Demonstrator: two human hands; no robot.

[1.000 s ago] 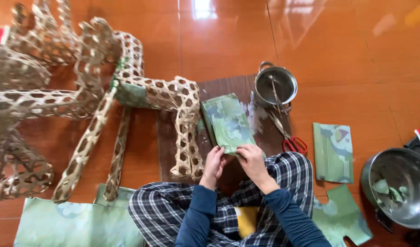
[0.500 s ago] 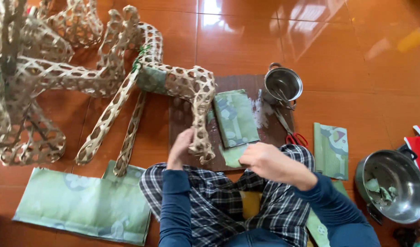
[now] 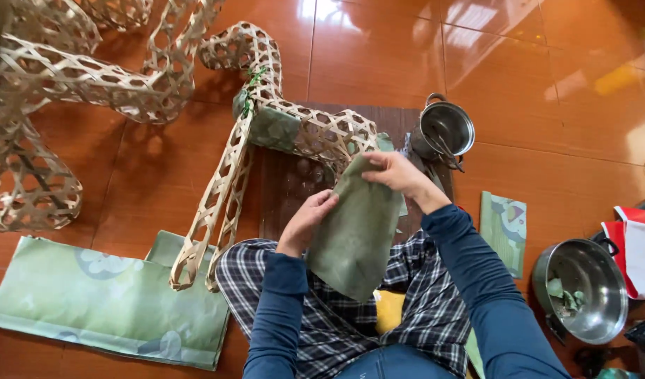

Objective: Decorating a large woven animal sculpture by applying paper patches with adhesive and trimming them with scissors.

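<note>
Nearest me, over my checked lap, I hold a green paper sheet (image 3: 354, 235) up off the floor: my left hand (image 3: 307, 221) is closed on its edge at about nine o'clock, and my right hand (image 3: 400, 174) pinches its top corner at about one o'clock, fingers together on the paper. Just past it lies a dark board (image 3: 294, 184) on the tiled floor, and on that rests the woven bamboo frame (image 3: 294, 130), stretching away to ten o'clock. As I judge it, the covering has only begun: one green patch (image 3: 272, 128) sits on a limb of the frame, while nearly all the lattice is bare. A big sheet of green paper (image 3: 105, 302) lies at eight o'clock, a printed piece (image 3: 503, 228) at three o'clock. Farther off, a small steel pot (image 3: 445, 130) at one o'clock holds something I cannot make out. The large steel bowl (image 3: 582, 291) at four o'clock holds scraps. The frame runs out of view at the top left.
</note>
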